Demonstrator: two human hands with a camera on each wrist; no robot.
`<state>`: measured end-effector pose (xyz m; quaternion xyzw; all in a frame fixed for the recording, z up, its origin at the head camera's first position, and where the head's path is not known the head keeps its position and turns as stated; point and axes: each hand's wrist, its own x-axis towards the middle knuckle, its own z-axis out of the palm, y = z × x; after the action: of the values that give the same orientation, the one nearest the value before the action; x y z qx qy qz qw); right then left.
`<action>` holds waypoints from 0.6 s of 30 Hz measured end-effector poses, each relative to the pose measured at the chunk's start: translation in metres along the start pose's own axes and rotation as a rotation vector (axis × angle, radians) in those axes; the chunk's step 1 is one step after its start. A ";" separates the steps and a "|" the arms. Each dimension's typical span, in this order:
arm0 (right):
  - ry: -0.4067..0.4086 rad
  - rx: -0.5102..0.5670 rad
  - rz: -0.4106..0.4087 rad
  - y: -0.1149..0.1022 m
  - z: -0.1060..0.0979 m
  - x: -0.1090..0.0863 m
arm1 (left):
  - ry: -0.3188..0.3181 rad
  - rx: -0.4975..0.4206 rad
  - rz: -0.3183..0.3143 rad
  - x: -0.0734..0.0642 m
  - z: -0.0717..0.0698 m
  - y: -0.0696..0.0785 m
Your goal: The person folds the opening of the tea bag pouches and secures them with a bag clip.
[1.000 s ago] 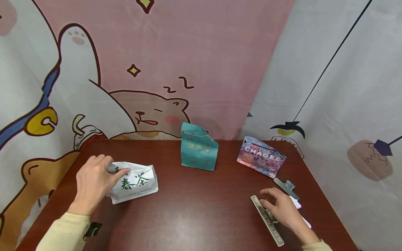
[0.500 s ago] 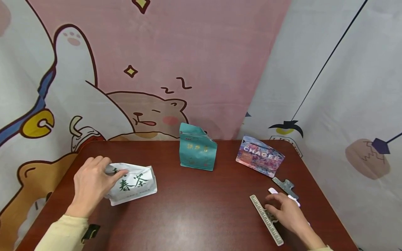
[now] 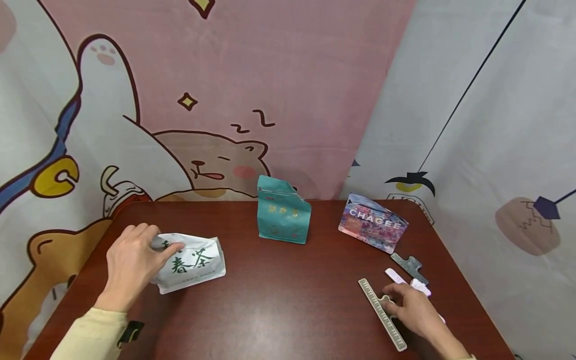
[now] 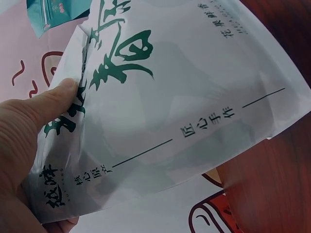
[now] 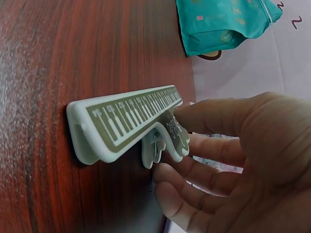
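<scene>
On the left of the table, my left hand (image 3: pixel 132 262) grips the end of a white tea bag (image 3: pixel 193 265) with green characters. The left wrist view shows the thumb pressed on the front of that bag (image 4: pixel 194 97), the other fingers mostly hidden behind. At the right, my right hand (image 3: pixel 411 307) is at the handle of a long pale bag clip (image 3: pixel 382 315) with a ruler-like pattern. In the right wrist view the thumb lies on one lever of the clip (image 5: pixel 131 116), and the fingers curl round the other lever.
A teal pouch (image 3: pixel 284 216) stands at the back middle of the brown table (image 3: pixel 279 310). Back right is a colourful CHAGEE pouch (image 3: pixel 372 223). A grey clip (image 3: pixel 410 268) and a pinkish-white clip (image 3: pixel 420 287) lie beyond my right hand. A printed curtain (image 3: pixel 310 100) hangs behind.
My right hand has shifted a little right, then closed its thumb and fingers in on the clip's handle. The left hand and the white bag keep their place.
</scene>
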<state>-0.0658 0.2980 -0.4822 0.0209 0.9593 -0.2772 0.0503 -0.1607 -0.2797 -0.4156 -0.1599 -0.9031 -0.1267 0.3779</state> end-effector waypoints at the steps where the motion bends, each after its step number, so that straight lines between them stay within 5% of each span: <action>1: 0.002 -0.003 -0.003 0.000 0.000 0.000 | -0.002 -0.001 -0.001 0.000 0.000 0.000; 18: -0.009 -0.063 0.058 0.000 0.001 0.001 | -0.017 0.013 0.000 0.001 0.001 0.000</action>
<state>-0.0668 0.2976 -0.4835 0.0458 0.9662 -0.2455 0.0632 -0.1622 -0.2791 -0.4151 -0.1585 -0.9071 -0.1197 0.3710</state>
